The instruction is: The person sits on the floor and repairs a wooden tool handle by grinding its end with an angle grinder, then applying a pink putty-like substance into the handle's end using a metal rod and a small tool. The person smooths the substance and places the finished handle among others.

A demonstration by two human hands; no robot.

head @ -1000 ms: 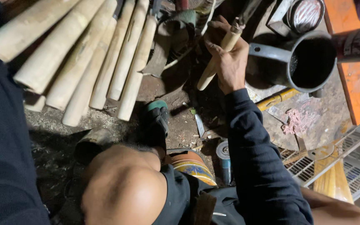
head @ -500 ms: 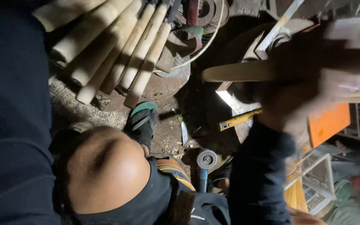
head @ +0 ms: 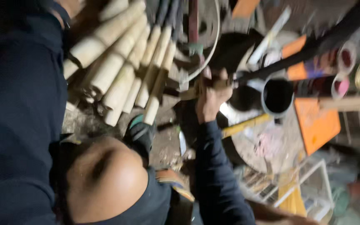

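My right hand (head: 210, 101) is closed around a short pale wooden stick (head: 190, 92), held roughly level above the dirt floor. Its dark sleeve (head: 217, 175) runs down to the bottom of the view. Just left of the hand lies a pile of pale rounded wooden blanks (head: 119, 73). Only a sliver of my left hand (head: 71, 7) shows at the top edge beyond a dark sleeve, and its fingers are hidden. My bare knee (head: 105, 179) fills the lower middle. The picture is blurred by motion.
A dark metal pot (head: 278, 96) stands right of the hand, beside an orange sheet (head: 315, 123) and a yellow-handled tool (head: 246, 125). Several round tins (head: 346, 58) sit at the upper right. A white wire rack (head: 301, 187) is at the lower right, my sandalled foot (head: 140, 133) in the middle.
The view has swung back and forth. My right hand, lifted close to the camera half a second ago, is now back down near the wooden blanks, still gripping the stick.
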